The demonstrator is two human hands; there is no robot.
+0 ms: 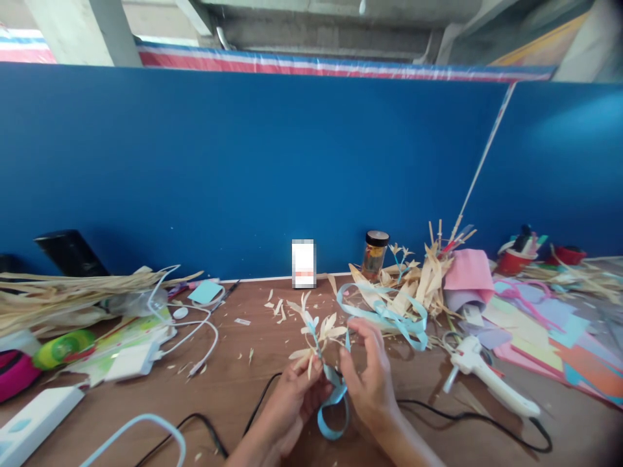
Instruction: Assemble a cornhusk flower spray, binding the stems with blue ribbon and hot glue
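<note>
Low in the middle, my left hand (304,389) pinches the stem of a sprig of pale dried husk leaves (328,327). Light blue ribbon (327,421) is wound on the sprig's stem and curls in a loop below. To its right, my right hand (372,373) has its thumb and fingers closed around a stretch of this ribbon, just beside the stem. More light blue ribbon (416,331) lies in loose coils behind the right hand, against a heap of dried husks (428,279). The stem's lower end is hidden by my left fingers.
On the right lie a white glue gun (491,379) with a black cord and coloured paper sheets (530,331). A black-lidded jar (374,253) stands near the blue partition (243,162). At left are husk strips (73,295), white cables and a power strip (41,421). Husk scraps litter the brown table.
</note>
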